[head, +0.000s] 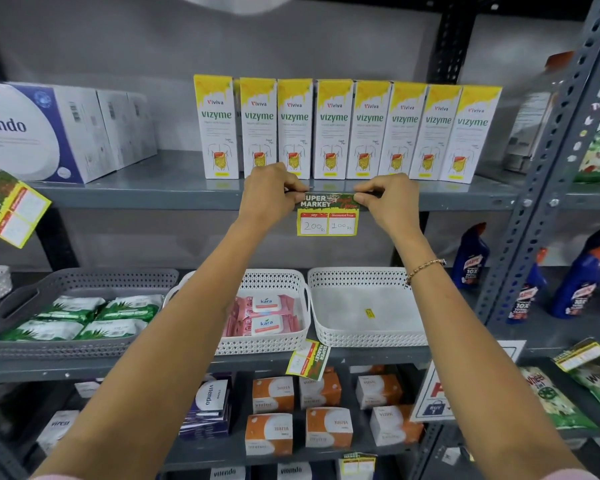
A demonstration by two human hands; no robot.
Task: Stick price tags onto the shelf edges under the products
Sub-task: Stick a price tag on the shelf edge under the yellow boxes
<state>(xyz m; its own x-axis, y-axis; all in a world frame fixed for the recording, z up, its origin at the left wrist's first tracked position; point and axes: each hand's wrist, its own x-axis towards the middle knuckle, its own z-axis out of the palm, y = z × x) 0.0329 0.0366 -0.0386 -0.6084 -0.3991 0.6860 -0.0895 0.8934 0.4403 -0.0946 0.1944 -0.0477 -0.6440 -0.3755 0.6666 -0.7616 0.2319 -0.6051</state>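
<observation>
A green and yellow "Super Market" price tag (327, 214), marked 200 and 100, lies against the grey shelf edge (153, 199) under a row of yellow and white Vizyme boxes (347, 131). My left hand (270, 194) pinches the tag's top left corner. My right hand (388, 197) pinches its top right corner. Both hands press the tag's upper strip onto the edge, and its lower part hangs below the shelf.
Another tag (11, 207) hangs tilted at the left of the same edge, and one more tag (308, 359) is on the shelf edge below. Baskets hold green packs (80, 315) and pink wipes (265, 315); a white basket (368, 306) is nearly bare. Blue bottles (582, 275) stand at the right.
</observation>
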